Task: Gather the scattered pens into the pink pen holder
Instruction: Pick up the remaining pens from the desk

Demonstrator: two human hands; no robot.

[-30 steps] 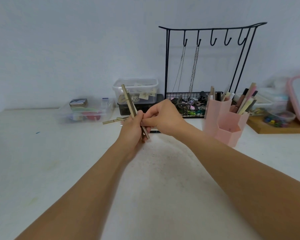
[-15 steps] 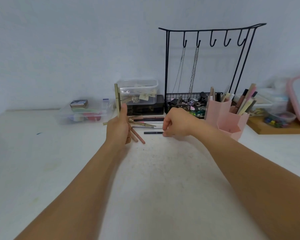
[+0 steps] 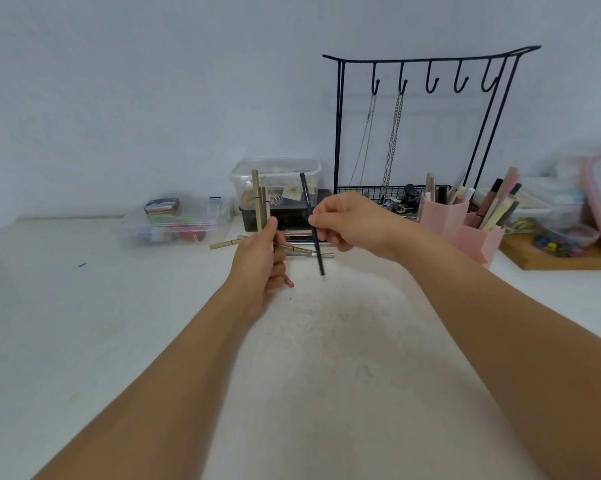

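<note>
The left hand grips a bundle of gold pens upright; the right hand pinches a black pen above the table; more pens lie behind; the pink pen holder stands to the right.

We see both our forearms reach in from the bottom edge, the left from 7 o'clock, the right from 4 o'clock, and the two hands meet near the centre, close but apart. Our left hand is raised with its fingers curled and the thumb pointing up toward 12 o'clock. Our right hand, at 3 o'clock of it, is turned knuckles up, thumb and forefinger pinched together.
</note>
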